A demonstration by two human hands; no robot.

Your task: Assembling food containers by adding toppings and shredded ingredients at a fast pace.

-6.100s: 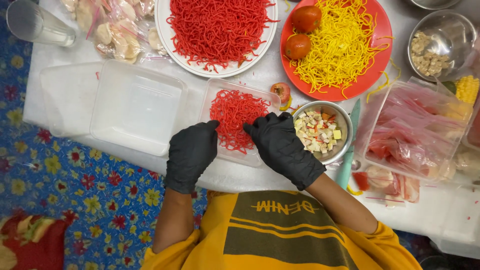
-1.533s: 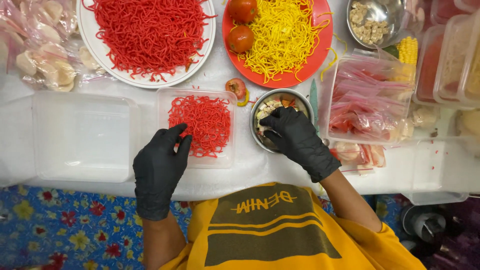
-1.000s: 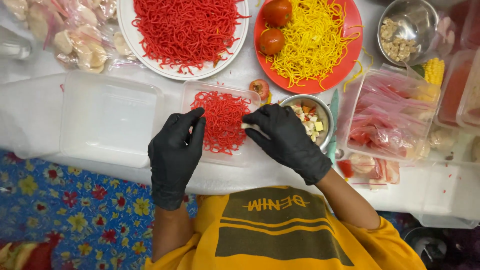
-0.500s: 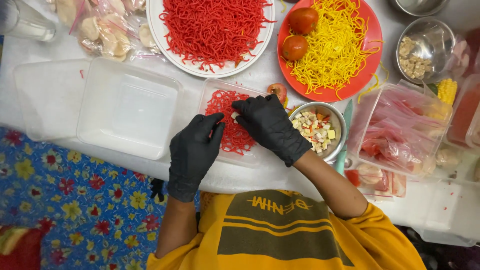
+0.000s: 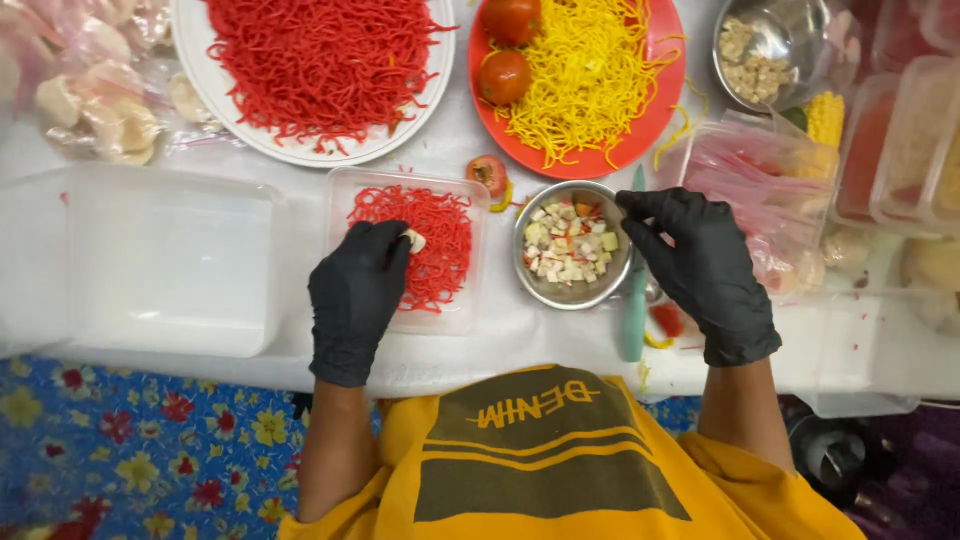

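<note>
Black-gloved left hand point(image 5: 358, 290) on red noodles point(image 5: 425, 240)

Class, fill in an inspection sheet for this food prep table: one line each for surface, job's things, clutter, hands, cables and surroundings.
Surface: white table, a few red scraps near its front edge.
Job's things: clear tub of red noodles; steel bowl of diced pieces beside it.
Clutter: white plate of red noodles, red plate of yellow noodles with two tomatoes, empty tub, green-handled knife, bagged food on both sides.
Hands: black gloves; left hand holds a small pale piece over the tub; right hand at the bowl's rim, holding nothing visible.
Cables: nothing seen.
Surroundings: blue floral floor covering.
</note>
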